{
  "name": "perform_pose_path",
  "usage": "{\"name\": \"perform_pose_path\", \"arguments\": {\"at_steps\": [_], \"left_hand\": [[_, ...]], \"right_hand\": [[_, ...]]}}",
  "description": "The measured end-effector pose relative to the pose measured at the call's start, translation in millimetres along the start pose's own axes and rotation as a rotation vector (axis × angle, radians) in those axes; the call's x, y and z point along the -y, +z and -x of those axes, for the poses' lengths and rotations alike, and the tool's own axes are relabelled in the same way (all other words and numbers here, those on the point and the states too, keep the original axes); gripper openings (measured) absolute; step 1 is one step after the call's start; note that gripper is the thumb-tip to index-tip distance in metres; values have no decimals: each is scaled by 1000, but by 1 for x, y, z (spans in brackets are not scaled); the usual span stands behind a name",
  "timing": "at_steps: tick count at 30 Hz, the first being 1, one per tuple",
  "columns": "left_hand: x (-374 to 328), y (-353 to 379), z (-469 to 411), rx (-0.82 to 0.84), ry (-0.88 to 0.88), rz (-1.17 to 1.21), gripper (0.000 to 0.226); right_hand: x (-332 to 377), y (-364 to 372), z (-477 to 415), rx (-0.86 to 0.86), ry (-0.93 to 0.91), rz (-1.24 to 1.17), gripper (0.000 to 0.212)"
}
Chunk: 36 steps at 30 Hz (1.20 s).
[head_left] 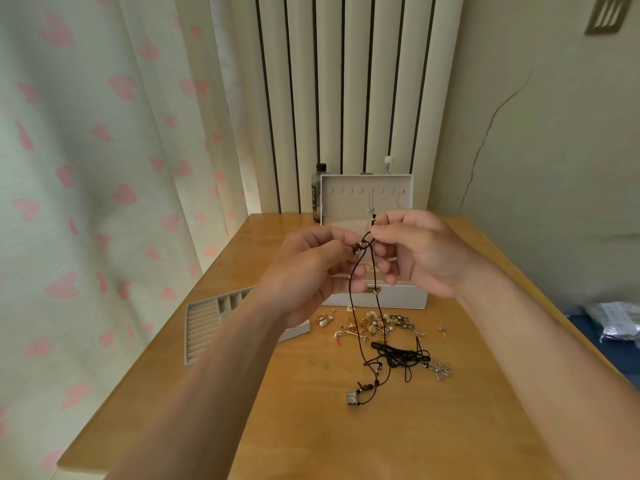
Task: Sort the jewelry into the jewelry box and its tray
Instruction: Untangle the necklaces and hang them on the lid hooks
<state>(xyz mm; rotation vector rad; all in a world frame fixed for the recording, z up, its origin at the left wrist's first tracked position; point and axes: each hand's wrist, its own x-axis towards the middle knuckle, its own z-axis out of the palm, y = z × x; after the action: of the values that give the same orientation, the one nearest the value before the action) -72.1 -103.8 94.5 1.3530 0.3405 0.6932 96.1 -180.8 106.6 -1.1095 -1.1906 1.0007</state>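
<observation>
Jewelry box point(398, 297), 1 chain point(370, 202) in lid point(343, 206); necklace point(352, 292) in left hand point(304, 271), right hand point(415, 251)

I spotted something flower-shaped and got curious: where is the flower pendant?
In the head view, the flower pendant lies on the wooden table, right of centre, at the right end of the tangled black cords, nearer the camera than the jewelry box.

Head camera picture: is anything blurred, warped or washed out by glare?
In the head view, the heart-print curtain smears soft toward the left edge; wide-angle warp fans the radiator bars and splays the table edges; light is soft and even, no harsh glare; the left hand, right hand and black cord necklace are sharp.
</observation>
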Motion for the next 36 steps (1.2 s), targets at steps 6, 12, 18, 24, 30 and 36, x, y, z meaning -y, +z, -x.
{"name": "perform_pose_path", "arguments": {"at_steps": [6, 12, 18, 24, 30, 36], "left_hand": [[1, -2, -1, 72, 5, -29, 14], [1, -5, -2, 95, -56, 57, 9], [-3, -6, -1, 137, -127, -41, 8], [-2, -15, -1, 116, -163, 93, 19], [2, -20, 0, 131, -120, 145, 20], [5, -20, 1, 119, -74, 139, 19]], "right_hand": [[0, 2, 0, -8, -34, 65, 8], [0, 2, 1, 5, -40, 89, 8], [0, 6, 0, 24, -75, 212, 7], [-1, 3, 1, 18, -68, 194, 11], [-2, 4, 2, -1, -90, 200, 18], [-3, 8, 3, -34, -150, 176, 11]]}}
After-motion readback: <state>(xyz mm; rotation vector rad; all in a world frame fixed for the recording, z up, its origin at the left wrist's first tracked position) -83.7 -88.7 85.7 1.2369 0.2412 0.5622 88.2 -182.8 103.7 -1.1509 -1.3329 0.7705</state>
